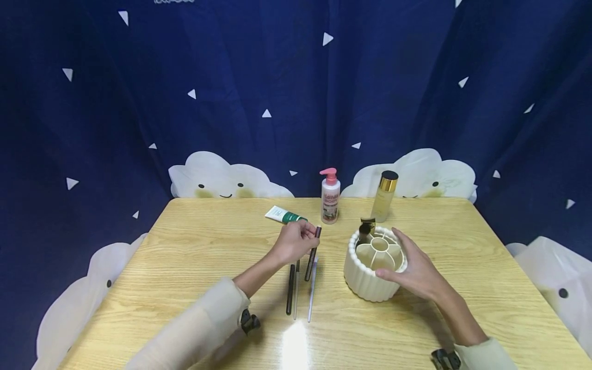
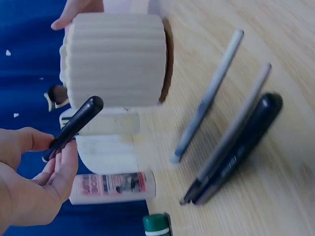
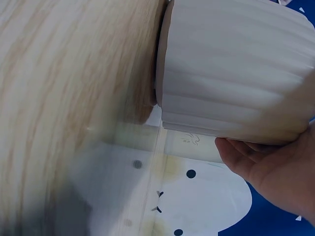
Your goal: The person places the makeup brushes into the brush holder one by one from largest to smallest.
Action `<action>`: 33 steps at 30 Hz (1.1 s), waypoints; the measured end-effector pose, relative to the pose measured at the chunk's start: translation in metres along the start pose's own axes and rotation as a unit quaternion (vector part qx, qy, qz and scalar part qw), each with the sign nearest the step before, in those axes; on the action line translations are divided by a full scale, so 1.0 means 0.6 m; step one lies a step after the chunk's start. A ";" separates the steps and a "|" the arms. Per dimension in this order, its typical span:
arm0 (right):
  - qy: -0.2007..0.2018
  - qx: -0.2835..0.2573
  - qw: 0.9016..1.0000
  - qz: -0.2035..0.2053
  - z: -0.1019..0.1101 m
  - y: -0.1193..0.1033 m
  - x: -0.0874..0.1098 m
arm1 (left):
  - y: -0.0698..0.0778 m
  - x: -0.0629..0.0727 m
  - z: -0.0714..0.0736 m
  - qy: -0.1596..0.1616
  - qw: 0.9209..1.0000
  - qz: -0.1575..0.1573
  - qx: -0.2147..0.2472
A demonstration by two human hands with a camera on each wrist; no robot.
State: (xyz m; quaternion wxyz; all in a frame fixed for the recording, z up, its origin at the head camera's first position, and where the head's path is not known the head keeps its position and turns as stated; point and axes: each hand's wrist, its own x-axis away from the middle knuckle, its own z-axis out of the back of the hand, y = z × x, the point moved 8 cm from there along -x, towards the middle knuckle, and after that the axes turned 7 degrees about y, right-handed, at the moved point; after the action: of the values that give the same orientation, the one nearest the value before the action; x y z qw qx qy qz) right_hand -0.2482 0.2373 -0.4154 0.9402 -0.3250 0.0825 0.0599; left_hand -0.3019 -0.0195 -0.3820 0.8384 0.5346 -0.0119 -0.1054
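My left hand pinches a dark cosmetic pencil near its upper end and holds it slanted. In the left wrist view the pencil sits between thumb and fingers, its rounded end free. Below that hand, a thick black pencil, a thin grey stick and a pale stick lie side by side on the table. My right hand grips a white ribbed round organizer, thumb at the near rim and fingers along its far side. A dark-bristled makeup brush stands in one of its compartments.
Behind the hands are a white-and-green tube, a pump bottle with a pink top and a gold-capped bottle. The wooden table ends at a dark blue curtain with white clouds.
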 end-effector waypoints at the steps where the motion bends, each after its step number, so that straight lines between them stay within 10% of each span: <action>1: 0.000 0.002 1.000 0.002 0.000 -0.001 0.000 | 0.004 0.000 -0.004 0.002 1.000 -0.004 0.009; 20: -0.006 0.001 1.000 0.000 0.007 -0.006 0.008 | 0.058 -0.008 -0.009 0.071 0.985 -0.028 0.156; 33: 0.016 -0.006 1.000 0.003 0.005 -0.008 0.009 | 0.078 -0.002 -0.042 0.057 0.969 -0.057 0.233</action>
State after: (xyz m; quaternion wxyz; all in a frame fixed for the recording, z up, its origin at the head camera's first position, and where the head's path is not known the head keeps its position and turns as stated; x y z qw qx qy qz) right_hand -0.2415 0.2359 -0.4115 0.9367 -0.3311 0.0984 0.0574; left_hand -0.2918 0.0224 -0.3509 0.6824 0.7204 0.0418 -0.1169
